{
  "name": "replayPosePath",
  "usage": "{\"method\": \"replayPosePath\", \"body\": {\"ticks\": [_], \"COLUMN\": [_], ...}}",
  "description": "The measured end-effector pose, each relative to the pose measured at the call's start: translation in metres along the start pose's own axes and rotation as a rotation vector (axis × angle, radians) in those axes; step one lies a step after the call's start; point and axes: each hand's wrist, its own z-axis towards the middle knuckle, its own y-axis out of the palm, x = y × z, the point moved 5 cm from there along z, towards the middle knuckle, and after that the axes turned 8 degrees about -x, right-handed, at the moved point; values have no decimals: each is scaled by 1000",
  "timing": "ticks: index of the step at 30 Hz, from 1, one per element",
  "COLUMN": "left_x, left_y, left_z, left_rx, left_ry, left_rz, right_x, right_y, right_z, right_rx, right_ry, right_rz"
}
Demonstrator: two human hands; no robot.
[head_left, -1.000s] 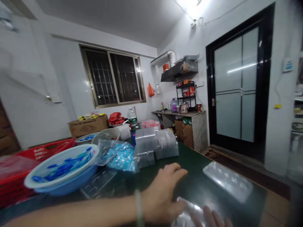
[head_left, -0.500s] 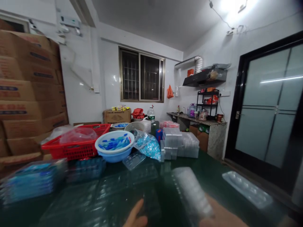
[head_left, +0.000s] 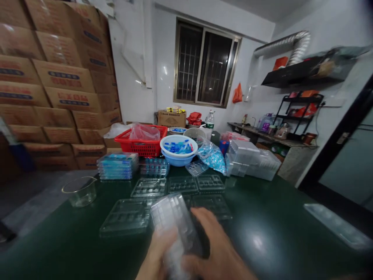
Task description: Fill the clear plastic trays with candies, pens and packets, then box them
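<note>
A tilted stack of clear plastic trays (head_left: 171, 212) is held over the table in front of me, slightly blurred. My left hand (head_left: 159, 249) grips its left side near the lower end. On the other side, my right hand (head_left: 217, 243) curls round the right edge, its thumb over the near end. Beneath and beyond the stack, several clear plastic trays lie flat in rows, among them a front left tray (head_left: 125, 216) and a back left tray (head_left: 149, 188). One more tray (head_left: 211, 206) lies partly behind my right hand's fingers.
Behind the rows stand packed blister trays (head_left: 118, 167), a red basket (head_left: 141, 146), a white bowl of blue pieces (head_left: 163, 149), a bag of blue packets (head_left: 214, 157) and stacked clear boxes (head_left: 244, 155). A glass beaker (head_left: 80, 194) sits left; a lone tray (head_left: 338, 225) lies right.
The view has swung left and down. The stack of trays, held by my right hand on the right, is now in the middle with both hands on it.
</note>
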Motion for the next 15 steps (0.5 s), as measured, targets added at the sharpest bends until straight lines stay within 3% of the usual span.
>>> {"method": "replayPosePath", "body": {"ticks": [4, 10, 15], "left_x": [4, 7, 9], "left_y": [-9, -15, -18], "left_z": [-3, -9, -17], "left_rx": [35, 62, -17], "left_ry": [18, 7, -22], "left_rz": [-3, 26, -1], "right_x": [-13, -16, -18], "right_y": [18, 41, 44], "right_z": [2, 6, 4], "right_rx": [-167, -412, -514], "right_ry": [51, -25, -52], "right_rz": [74, 363, 552]}}
